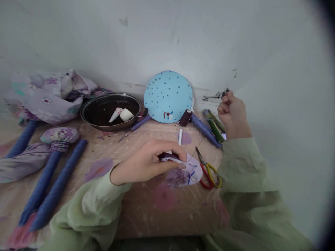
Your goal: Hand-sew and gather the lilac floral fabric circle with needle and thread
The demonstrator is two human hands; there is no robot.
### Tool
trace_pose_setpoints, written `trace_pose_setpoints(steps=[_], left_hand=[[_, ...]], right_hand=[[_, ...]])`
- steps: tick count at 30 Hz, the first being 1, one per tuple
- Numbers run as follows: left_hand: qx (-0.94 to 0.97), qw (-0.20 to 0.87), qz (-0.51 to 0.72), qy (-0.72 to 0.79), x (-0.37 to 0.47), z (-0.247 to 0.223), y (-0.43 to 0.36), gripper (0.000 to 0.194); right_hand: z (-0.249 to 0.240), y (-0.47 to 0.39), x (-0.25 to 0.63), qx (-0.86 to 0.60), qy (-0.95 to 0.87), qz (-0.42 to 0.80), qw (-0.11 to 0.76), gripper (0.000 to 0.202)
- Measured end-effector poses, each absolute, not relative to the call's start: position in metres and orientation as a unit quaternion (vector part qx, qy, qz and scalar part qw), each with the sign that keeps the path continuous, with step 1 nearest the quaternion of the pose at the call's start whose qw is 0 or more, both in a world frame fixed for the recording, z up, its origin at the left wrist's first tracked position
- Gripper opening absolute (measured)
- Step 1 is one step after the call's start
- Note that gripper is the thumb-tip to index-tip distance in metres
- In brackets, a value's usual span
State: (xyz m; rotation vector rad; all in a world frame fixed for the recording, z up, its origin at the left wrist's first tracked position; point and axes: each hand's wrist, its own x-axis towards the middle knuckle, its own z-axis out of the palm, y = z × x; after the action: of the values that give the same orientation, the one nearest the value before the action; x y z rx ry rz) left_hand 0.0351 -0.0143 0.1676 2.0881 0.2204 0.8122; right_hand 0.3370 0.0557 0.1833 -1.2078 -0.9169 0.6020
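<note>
On my head view, the only one I have, the left hand [155,160] is low over the table [146,216], thumb and fingers closed on a lilac cloth piece [197,169] with blue marks. That piece sits right at the middle of the action, folded up under the fingers, its rounded end poking out to the right.

Over to the right hand [233,112], raised well clear of the table in front of the wall, fingers curled and pinched on a dark thread [200,143] that slants up from the cloth, straight and thin. Whether a needle is up there too, I cannot tell; there's a dark patch at the fingertips that I can't separate from the wall marks.

Just beside the cloth I've got scissors [208,170], red and yellow handles, blades a little apart, pointing away. Beyond the left hand lies a white marker [180,136]; behind that, a dark spool [185,118] near a blue dotted disc [168,96] leaning against the wall. Left of the disc, a pan [101,113] holds two whitish pieces, and further left I see blue tubes [62,181] and a floral bundle [47,101].
</note>
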Motion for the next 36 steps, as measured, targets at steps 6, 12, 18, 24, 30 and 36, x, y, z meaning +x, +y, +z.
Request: trace_pose_setpoints(steps=[6,12,18,24,30,36], left_hand=[[0.816,0.434,0.373,0.080,0.033,0.169,-0.014,0.004],[0.796,0.416,0.427,0.106,0.032,0.168,-0.013,0.007],[0.756,0.318,0.555,0.141,0.037,0.161,-0.010,0.024],[0.739,0.144,0.623,0.212,0.038,0.162,-0.015,0.015],[0.720,0.125,0.638,0.242,0.039,0.160,-0.019,0.016],[0.788,0.214,0.540,0.204,0.036,0.161,-0.015,0.008]], right_hand=[[0.185,0.023,0.291,-0.495,-0.418,0.274,0.711,0.039],[0.169,-0.060,0.213,-0.387,-0.526,0.394,0.647,0.018],[0.162,-0.087,0.195,-0.358,-0.533,0.356,0.679,0.015],[0.156,-0.093,0.189,-0.345,-0.559,0.292,0.696,0.015],[0.147,-0.099,0.182,-0.338,-0.563,0.288,0.697,0.013],[0.142,-0.102,0.181,-0.362,-0.566,0.273,0.689,0.012]])
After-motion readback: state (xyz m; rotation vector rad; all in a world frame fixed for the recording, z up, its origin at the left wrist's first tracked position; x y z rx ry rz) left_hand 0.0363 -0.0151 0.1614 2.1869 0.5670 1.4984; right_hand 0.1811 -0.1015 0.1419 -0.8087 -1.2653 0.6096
